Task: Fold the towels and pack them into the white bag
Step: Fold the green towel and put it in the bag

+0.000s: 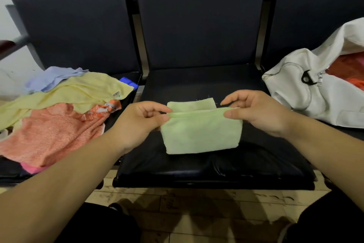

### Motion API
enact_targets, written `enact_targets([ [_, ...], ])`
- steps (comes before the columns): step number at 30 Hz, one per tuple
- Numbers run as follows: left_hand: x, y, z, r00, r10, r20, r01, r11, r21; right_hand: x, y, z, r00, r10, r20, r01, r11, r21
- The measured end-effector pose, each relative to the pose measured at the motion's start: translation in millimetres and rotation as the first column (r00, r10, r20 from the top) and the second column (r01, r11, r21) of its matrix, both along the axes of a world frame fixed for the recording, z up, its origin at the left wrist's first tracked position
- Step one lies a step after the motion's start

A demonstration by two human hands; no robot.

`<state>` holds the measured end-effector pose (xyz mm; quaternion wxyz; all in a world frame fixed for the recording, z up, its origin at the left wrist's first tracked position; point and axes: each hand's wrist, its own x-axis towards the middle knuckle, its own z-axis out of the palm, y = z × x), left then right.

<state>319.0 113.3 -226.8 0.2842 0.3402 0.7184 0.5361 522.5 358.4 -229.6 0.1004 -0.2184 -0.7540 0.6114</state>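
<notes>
Both hands are bare here, left hand (137, 122) and right hand (258, 112), and the fingers (232, 114) have short, plain nails. Back from the fingers, the forearms (65, 179) are uncovered right to the frame edge. Well below the fingers, black trousers (102, 225) cover both legs.

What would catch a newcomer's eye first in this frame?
A half-folded pale green towel is pinched at its top edge by the left hand and right hand over the middle seat. A heap of unfolded towels lies to its left; the white bag sits open on the right.
</notes>
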Motion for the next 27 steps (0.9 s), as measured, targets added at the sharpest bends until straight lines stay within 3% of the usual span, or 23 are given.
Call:
enact_targets([
  [12, -84, 94, -49, 0.967, 0.235, -0.101, -0.246, 0.963, -0.107, -110, 50, -57, 0.959, -0.271, 0.08, 0.259, 0.957, 0.129],
  [19, -99, 102, -85, 0.836, 0.143, -0.53, -0.327, 0.905, -0.272, -112, 61, -94, 0.939, -0.313, 0.144, 0.224, 0.872, 0.435],
  [23, -74, 84, -67, 0.795, 0.032, -0.606, -0.169, 0.971, -0.171, -93, 49, -81, 0.982, -0.169, 0.088, 0.096, 0.837, 0.539],
  [27, -39, 52, -64, 0.704, -0.336, -0.625, 0.137, 0.929, -0.344, -60, 25, -76, 0.978, 0.139, 0.156, -0.205, 0.784, 0.586],
])
